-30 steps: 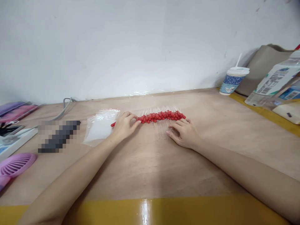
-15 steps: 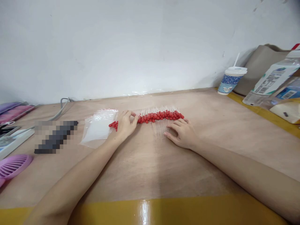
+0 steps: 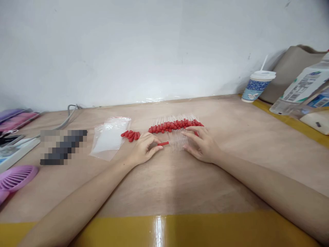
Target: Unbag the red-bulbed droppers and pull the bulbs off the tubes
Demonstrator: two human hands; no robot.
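Note:
Between the thumb and fingers of my left hand [image 3: 146, 148] is a slim red rubber bulb [image 3: 163, 143], lying sideways and pointing right. Several more loose red bulbs [image 3: 131, 135] lie just behind that hand. My right hand [image 3: 202, 144] has its thumb and forefinger apart, at the right end of a group of thin clear tubes [image 3: 177, 140]; whether the fingertips touch a tube is hard to see. Behind both hands runs a row of clear droppers with red bulbs [image 3: 174, 125], their tubes towards the wall.
Clear zip bags [image 3: 109, 137] lie left of the loose bulbs. Farther left are a pixelated dark object [image 3: 64, 147], a purple fan [image 3: 19, 178] and a grey cable [image 3: 69, 118]. A paper cup with straw [image 3: 258, 87] and a plastic bottle [image 3: 299, 85] stand at the right.
My left hand has come nearer and right from the row and now holds one red bulb out in front. My right hand stays by the clear tubes. The view has shifted slightly.

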